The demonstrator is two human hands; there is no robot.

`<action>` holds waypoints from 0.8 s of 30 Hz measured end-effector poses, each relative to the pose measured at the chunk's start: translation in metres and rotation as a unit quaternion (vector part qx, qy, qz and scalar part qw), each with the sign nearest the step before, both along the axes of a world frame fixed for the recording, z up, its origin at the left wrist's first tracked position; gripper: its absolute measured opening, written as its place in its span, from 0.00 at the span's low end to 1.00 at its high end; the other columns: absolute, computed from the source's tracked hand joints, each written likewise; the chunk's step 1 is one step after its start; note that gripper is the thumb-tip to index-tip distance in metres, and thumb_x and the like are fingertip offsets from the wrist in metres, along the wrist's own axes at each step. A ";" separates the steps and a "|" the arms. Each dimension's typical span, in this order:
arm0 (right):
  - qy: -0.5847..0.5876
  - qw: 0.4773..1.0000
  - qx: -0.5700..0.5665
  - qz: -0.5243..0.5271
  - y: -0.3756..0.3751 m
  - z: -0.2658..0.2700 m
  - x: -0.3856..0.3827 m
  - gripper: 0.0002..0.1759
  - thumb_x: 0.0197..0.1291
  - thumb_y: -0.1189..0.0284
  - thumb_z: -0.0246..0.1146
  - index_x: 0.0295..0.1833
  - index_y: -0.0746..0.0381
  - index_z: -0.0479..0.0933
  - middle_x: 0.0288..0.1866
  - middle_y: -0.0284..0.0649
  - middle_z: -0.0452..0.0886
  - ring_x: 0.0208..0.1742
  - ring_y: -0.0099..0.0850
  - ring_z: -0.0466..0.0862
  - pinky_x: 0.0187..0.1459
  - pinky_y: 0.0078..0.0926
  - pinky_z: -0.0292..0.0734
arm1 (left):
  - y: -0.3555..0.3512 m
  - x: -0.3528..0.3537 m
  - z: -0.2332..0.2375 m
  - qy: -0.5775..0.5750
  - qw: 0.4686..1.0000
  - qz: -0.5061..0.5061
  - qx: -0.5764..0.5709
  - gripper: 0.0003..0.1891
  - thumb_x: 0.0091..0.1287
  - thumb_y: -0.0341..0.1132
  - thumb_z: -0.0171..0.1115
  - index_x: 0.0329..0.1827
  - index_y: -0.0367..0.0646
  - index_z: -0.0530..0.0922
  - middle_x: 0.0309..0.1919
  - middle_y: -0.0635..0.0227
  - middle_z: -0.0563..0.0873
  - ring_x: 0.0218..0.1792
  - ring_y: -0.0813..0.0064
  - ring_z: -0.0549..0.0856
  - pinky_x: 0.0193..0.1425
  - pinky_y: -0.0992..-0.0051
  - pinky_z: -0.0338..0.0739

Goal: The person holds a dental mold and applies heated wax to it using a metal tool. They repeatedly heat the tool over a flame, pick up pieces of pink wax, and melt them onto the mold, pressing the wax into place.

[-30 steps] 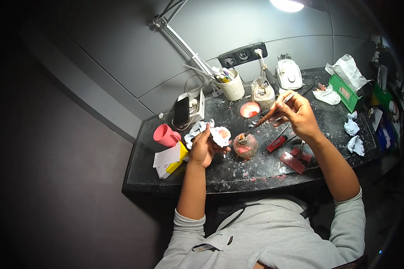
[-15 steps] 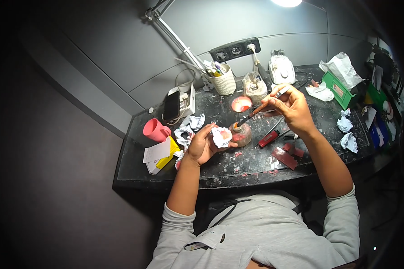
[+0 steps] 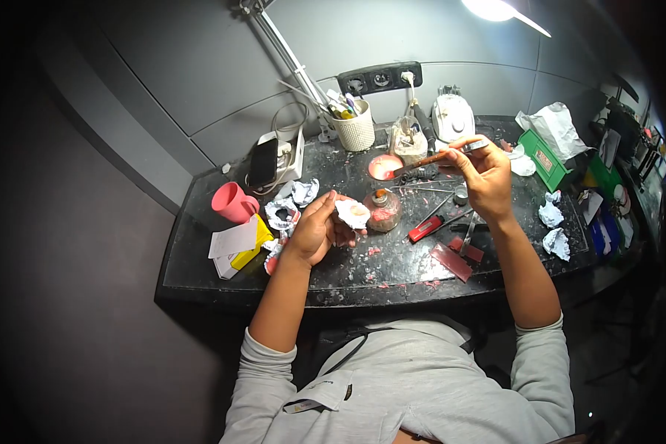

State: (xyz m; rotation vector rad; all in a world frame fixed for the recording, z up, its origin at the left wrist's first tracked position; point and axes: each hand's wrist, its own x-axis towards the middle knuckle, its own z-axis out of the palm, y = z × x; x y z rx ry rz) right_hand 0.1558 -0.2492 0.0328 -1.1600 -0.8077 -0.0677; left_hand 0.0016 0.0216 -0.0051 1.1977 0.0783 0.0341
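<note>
My left hand (image 3: pixel 314 229) is closed around a white, crumpled-looking lump (image 3: pixel 353 214) with a pinkish patch on its upper face. Raised on the other side, my right hand (image 3: pixel 487 176) pinches a wax spatula (image 3: pixel 431 159) with a brown handle. The spatula's dark tip is at the rim of a small round dish (image 3: pixel 385 167) of pink-red wax. Between the hands stands a glass spirit burner (image 3: pixel 382 211), its top glowing orange, close to the left hand's fingertips.
Left are a pink mug (image 3: pixel 234 202), a yellow box (image 3: pixel 252 243) and a phone (image 3: pixel 263 163). A red lighter-like item (image 3: pixel 425 229) and pink wax sheets (image 3: pixel 451 261) lie at front. Behind stand a pen cup (image 3: pixel 356 130) and a green bin (image 3: pixel 544 161). Crumpled white lumps (image 3: pixel 556 243) lie right.
The spatula's tip has moved from the burner's top to the wax dish. My left hand, still holding the white lump, has drawn slightly away from the burner. The camera view has shifted.
</note>
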 end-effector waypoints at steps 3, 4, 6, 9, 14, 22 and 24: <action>0.002 1.000 0.003 0.002 0.001 -0.001 0.000 0.05 0.71 0.79 0.64 0.48 0.69 0.79 0.44 0.43 0.87 0.45 0.30 0.89 0.48 0.29 0.90 | 0.000 -0.001 -0.002 -0.022 1.000 -0.007 0.020 0.22 0.84 0.48 0.41 0.56 0.37 0.75 0.38 0.54 0.88 0.29 0.64 0.89 0.25 0.72 0.78; -0.004 1.000 0.002 0.002 0.002 -0.002 -0.001 0.05 0.71 0.79 0.64 0.48 0.69 0.79 0.44 0.43 0.87 0.45 0.30 0.89 0.48 0.29 0.90 | 0.000 -0.001 -0.003 -0.021 1.000 -0.005 0.019 0.22 0.84 0.48 0.41 0.56 0.37 0.75 0.38 0.54 0.88 0.29 0.64 0.89 0.25 0.72 0.78; 0.000 1.000 0.006 0.000 0.003 -0.003 -0.001 0.05 0.71 0.79 0.64 0.48 0.69 0.79 0.43 0.43 0.87 0.44 0.30 0.89 0.47 0.29 0.90 | 0.001 0.000 -0.005 -0.030 0.999 -0.006 0.029 0.21 0.84 0.48 0.42 0.56 0.38 0.75 0.39 0.55 0.88 0.29 0.65 0.89 0.25 0.73 0.77; 0.010 1.000 0.016 0.000 0.000 0.001 -0.002 0.05 0.70 0.78 0.65 0.47 0.69 0.78 0.42 0.44 0.87 0.43 0.31 0.90 0.46 0.30 0.91 | 0.002 -0.001 -0.005 -0.050 0.998 -0.010 0.049 0.21 0.84 0.48 0.41 0.56 0.39 0.75 0.39 0.56 0.88 0.30 0.65 0.89 0.25 0.74 0.76; 0.021 0.999 -0.003 0.032 0.002 -0.002 -0.006 0.06 0.70 0.77 0.65 0.47 0.69 0.78 0.42 0.44 0.87 0.43 0.32 0.90 0.44 0.31 0.91 | -0.005 -0.004 -0.001 -0.054 0.998 0.001 0.044 0.21 0.84 0.49 0.41 0.56 0.40 0.75 0.39 0.57 0.88 0.32 0.64 0.91 0.24 0.74 0.77; 0.003 0.993 0.002 0.115 0.011 -0.001 -0.023 0.05 0.71 0.80 0.63 0.49 0.70 0.78 0.46 0.46 0.87 0.49 0.34 0.89 0.48 0.33 0.92 | -0.003 -0.003 -0.003 -0.042 0.999 -0.012 0.026 0.23 0.85 0.48 0.41 0.52 0.37 0.77 0.35 0.57 0.88 0.29 0.65 0.91 0.20 0.75 0.77; 0.000 0.991 0.009 0.136 0.015 -0.004 -0.029 0.05 0.71 0.81 0.63 0.49 0.70 0.78 0.47 0.46 0.86 0.50 0.34 0.89 0.49 0.33 0.92 | -0.005 -0.004 0.000 -0.026 0.999 -0.006 0.027 0.23 0.85 0.48 0.41 0.51 0.36 0.78 0.33 0.57 0.88 0.26 0.67 0.90 0.16 0.76 0.74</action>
